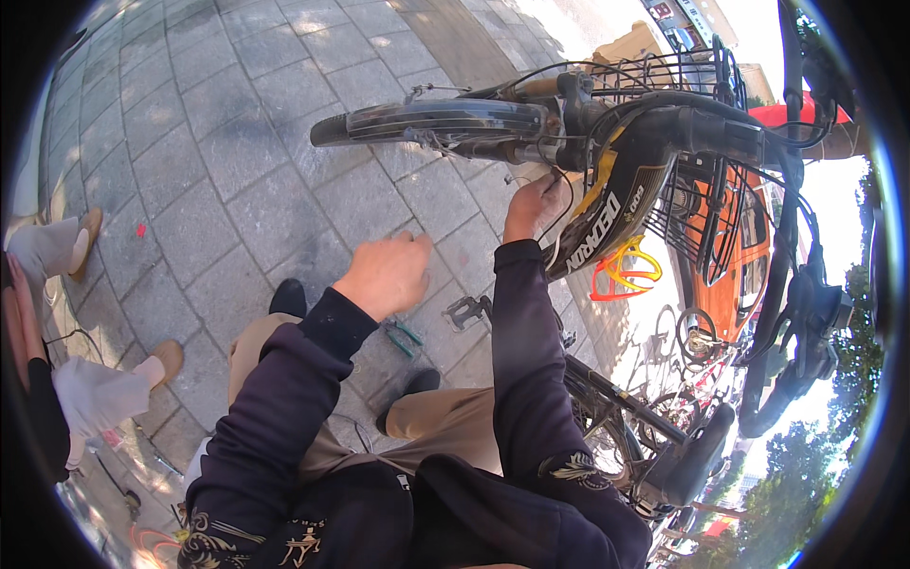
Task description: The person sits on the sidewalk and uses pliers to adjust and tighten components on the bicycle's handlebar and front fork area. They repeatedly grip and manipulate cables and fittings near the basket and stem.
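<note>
A black bicycle (626, 190) stands in front of me, its front wheel (436, 121) pointing left and a wire basket (664, 76) above the handlebar. My right hand (534, 204) reaches up to the fork just behind the wheel, and its fingers pinch a small part by the front brake, with thin cables running past the wrist. My left hand (384, 275) hovers in the air over the paving, left of the right arm. Its fingers are curled loosely and nothing shows in them. Both arms wear dark sleeves, and my knees in tan trousers (445, 417) are below.
Green-handled pliers (404, 338) lie on the grey paving beside a bicycle pedal (467, 311). The black saddle (692, 460) is at the lower right. Another person sits at the left edge, with tan shoes (167, 358). More parked bicycles (701, 332) stand beyond.
</note>
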`<state>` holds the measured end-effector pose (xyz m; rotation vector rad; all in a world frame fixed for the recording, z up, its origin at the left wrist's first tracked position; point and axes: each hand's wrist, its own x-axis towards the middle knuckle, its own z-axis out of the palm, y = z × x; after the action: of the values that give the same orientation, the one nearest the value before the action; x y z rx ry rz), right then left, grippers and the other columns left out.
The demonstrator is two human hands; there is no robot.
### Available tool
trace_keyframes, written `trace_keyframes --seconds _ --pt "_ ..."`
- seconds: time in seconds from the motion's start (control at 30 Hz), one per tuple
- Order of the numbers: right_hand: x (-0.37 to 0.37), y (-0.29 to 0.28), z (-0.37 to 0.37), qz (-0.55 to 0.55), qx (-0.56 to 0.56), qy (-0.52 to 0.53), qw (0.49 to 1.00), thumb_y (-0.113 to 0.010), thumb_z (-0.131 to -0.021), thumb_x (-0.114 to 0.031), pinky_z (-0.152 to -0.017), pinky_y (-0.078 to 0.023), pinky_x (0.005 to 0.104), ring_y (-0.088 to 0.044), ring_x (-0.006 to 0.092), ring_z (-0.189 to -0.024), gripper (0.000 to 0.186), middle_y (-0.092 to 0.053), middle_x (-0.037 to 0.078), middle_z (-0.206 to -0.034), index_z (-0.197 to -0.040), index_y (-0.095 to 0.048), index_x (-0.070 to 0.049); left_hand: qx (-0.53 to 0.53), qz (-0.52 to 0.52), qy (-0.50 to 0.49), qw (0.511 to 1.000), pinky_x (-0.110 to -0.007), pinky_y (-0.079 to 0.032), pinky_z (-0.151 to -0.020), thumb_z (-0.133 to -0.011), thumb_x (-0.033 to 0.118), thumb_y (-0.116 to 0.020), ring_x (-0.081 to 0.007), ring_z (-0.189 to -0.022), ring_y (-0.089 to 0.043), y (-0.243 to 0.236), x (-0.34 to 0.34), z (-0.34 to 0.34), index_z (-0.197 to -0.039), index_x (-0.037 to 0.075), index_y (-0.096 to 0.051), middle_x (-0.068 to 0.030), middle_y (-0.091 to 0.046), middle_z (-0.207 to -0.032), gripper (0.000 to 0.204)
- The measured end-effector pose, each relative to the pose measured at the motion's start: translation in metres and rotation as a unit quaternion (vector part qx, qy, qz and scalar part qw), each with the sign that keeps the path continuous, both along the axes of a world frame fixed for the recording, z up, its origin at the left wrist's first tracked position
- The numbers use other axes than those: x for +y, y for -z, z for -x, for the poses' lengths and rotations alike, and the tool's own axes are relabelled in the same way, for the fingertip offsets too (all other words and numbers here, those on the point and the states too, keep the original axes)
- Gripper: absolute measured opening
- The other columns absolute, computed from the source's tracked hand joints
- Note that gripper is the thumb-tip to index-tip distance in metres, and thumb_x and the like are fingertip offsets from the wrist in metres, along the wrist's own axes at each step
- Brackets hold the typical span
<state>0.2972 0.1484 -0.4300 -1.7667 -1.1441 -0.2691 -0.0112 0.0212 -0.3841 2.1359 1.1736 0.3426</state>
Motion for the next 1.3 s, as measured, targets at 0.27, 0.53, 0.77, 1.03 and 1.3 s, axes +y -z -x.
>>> trace_keyframes --seconds 0.27,0.53,0.77,1.03,1.3 --pt "-0.032 0.001 0.018 0.186 -0.075 0.038 0.979 -0.047 -0.112 -0.024 -0.086 -0.055 0.0541 -0.07 0.0499 -0.103 0.032 -0.074 0.03 -0.109 -0.122 -0.065 0.001 0.014 0.011 0.02 1.0 -0.055 -0.058 -0.088 -0.095 0.029 -0.071 -0.0452 -0.108 -0.072 -0.003 0.0 -0.008 -0.129 0.005 -0.065 -0.0211 -0.072 -0.119 0.042" --pt "-0.021 -0.009 0.013 -0.038 0.125 -0.002 0.991 -0.045 -0.112 -0.028 -0.097 -0.051 0.0466 -0.068 0.0475 -0.113 0.043 -0.073 0.032 -0.116 -0.124 -0.066 0.008 0.034 0.02 0.032 0.999 -0.054 -0.057 -0.092 -0.097 0.03 -0.07 -0.0434 -0.112 -0.071 -0.013 -0.001 -0.01 -0.134 0.007 -0.064 -0.0203 -0.072 -0.125 0.044" --pt "-0.047 -0.001 0.005 0.105 0.036 -0.132 0.985 -0.054 -0.109 -0.027 -0.069 -0.051 0.046 -0.068 0.0358 -0.072 0.038 -0.075 0.02 -0.09 -0.122 -0.073 0.003 -0.061 -0.04 -0.143 0.987 -0.056 -0.057 -0.091 -0.098 0.029 -0.066 -0.0449 -0.109 -0.072 -0.005 0.014 0.017 -0.124 0.004 -0.065 -0.0216 -0.074 -0.119 0.035" --pt "-0.111 -0.047 0.073 0.249 0.483 -0.353 0.762 -0.055 -0.114 -0.026 -0.052 -0.043 0.0259 -0.056 0.0085 -0.06 0.036 -0.073 0.008 -0.096 -0.133 -0.067 0.002 -0.033 -0.067 -0.149 0.986 -0.049 -0.055 -0.098 -0.099 0.024 -0.067 -0.0401 -0.117 -0.07 0.016 0.019 0.005 -0.135 0.005 -0.066 -0.0189 -0.076 -0.122 0.041" --pt "-0.151 -0.051 0.078 0.099 0.696 -0.419 0.575 -0.049 -0.116 -0.023 -0.056 -0.045 0.0293 -0.056 0.0152 -0.06 0.035 -0.074 0.011 -0.096 -0.137 -0.058 0.003 -0.204 0.146 0.05 0.967 -0.039 -0.055 -0.095 -0.098 0.023 -0.075 -0.0283 -0.106 -0.073 -0.013 0.011 -0.018 -0.131 -0.004 -0.067 -0.0189 -0.077 -0.116 0.043"
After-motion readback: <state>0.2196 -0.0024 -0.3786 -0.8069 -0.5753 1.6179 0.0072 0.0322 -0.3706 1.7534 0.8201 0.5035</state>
